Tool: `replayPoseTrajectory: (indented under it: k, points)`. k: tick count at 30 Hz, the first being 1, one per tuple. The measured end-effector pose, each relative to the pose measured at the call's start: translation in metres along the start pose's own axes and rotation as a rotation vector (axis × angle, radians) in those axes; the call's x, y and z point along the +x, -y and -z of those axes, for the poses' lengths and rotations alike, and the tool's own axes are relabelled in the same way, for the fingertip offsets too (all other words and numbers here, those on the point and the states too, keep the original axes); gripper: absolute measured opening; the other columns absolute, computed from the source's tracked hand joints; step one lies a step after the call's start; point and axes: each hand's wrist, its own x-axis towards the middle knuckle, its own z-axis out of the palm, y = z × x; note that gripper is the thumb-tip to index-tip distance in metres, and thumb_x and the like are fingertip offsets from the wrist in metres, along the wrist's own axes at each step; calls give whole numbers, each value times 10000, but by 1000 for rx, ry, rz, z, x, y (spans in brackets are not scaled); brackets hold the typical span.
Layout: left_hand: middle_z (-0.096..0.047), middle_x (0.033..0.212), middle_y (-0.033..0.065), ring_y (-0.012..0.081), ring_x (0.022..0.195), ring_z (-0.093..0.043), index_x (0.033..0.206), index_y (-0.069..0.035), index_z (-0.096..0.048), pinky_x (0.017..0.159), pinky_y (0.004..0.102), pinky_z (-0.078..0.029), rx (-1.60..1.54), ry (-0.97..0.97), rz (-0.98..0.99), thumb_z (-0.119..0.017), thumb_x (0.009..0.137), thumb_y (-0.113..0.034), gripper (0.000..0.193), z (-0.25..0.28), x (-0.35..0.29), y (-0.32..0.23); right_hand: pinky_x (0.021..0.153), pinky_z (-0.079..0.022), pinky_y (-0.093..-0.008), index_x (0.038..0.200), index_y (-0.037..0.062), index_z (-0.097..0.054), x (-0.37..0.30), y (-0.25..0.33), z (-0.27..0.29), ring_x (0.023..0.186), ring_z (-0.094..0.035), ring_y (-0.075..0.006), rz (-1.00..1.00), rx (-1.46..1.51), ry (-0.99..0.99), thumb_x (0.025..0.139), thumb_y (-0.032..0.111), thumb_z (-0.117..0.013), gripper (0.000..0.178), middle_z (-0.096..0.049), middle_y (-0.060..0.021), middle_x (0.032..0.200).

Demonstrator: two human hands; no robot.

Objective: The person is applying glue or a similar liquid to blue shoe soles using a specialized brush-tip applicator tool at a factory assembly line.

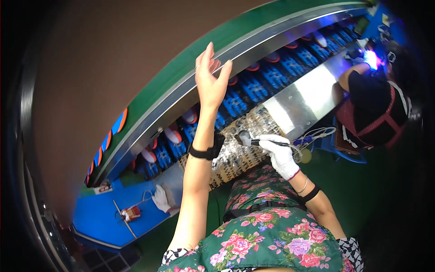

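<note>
My left hand (212,84) is bare and stretched out over the metal edge of a green conveyor belt (176,68). Its thumb stands away from the fingers, and nothing shows in it. A white knitted glove covers my right hand (277,154), which is closed around the dark handle of a brush (263,143). The brush's greyish head points left, above a worktop (247,163) wrapped in clear film and tape. Whether the head touches the worktop, I cannot tell.
Under the belt runs a row of blue racks (256,88) with shoe soles. More orange-and-blue soles (118,122) lie along the belt at left. A blue table (99,217) holds a white glove (161,199). On the right, a co-worker (371,104) sits by a bright violet light.
</note>
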Motion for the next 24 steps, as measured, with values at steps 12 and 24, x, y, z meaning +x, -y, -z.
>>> replayPoseTrajectory:
  k: [12,24]
  points:
    - [-517,1391,359,550,1322,-439,1615,-168,-239,1116,575,-341,767,106,45,-648,795,-761,1091,-176,158,12,686,-542,-230,1040,-17,-760,-26,35,81,791,-683,-109,78,59,-144,860,-15,-730,183,-769,-90,995]
    - [-569,1164,63,210,1108,-619,1139,-162,-505,544,415,-514,-209,-120,117,-700,977,-310,293,-2,73,21,741,-545,-236,1056,-20,-762,-19,33,70,865,-696,-123,27,61,-46,869,-12,-734,190,-765,-96,1036]
